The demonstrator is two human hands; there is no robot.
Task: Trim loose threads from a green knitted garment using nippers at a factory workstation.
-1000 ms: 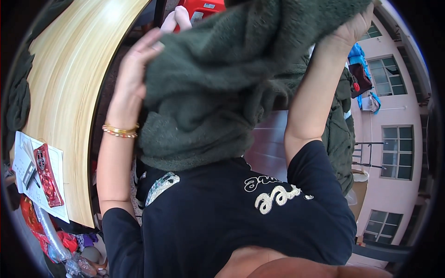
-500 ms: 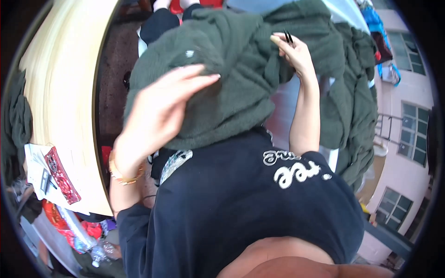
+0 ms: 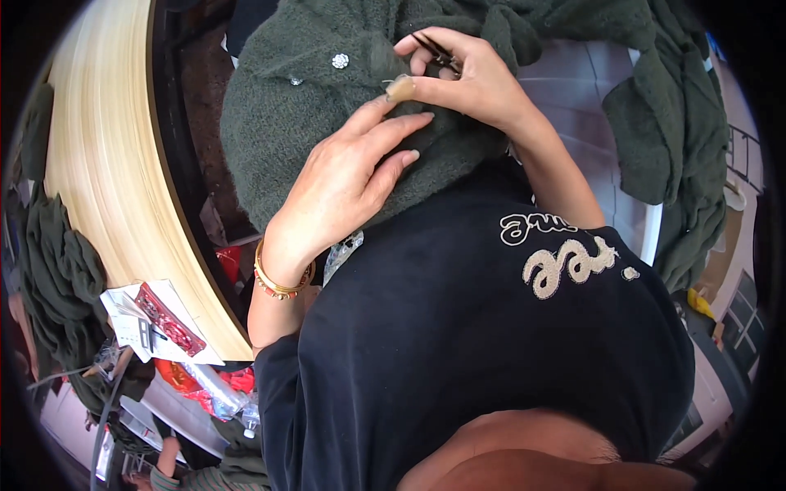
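A fuzzy dark green knit garment [image 3: 278, 131] lies bunched over my lap. It bears a sparkly round button [image 3: 340, 60] and a smaller shiny one [image 3: 296, 81]. My right hand [image 3: 483, 86] curls round a dark pair of thread snips [image 3: 438, 54], its two points sticking out past the fingers. On that thumb sits a yellowish finger cover [image 3: 399, 88], with a thin thread-like strand at its tip. My left hand [image 3: 344, 176] rests over the knit, fingers apart, its index fingertip meeting the covered thumb. Whether that fingertip presses on the strand is unclear.
At left stands a pale wooden table [image 3: 106, 155] with papers and a red patterned strip [image 3: 168, 319] on its near corner. More green knitwear [image 3: 57, 254] hangs beyond it, and further folds [image 3: 655, 139] drape at right. A clear bottle [image 3: 250, 421] lies lower left.
My right hand has come in leftward to meet the left hand, snips still in it. The left hand has settled lower on the knit. The whole view has shifted, bringing the buttons out plainly.
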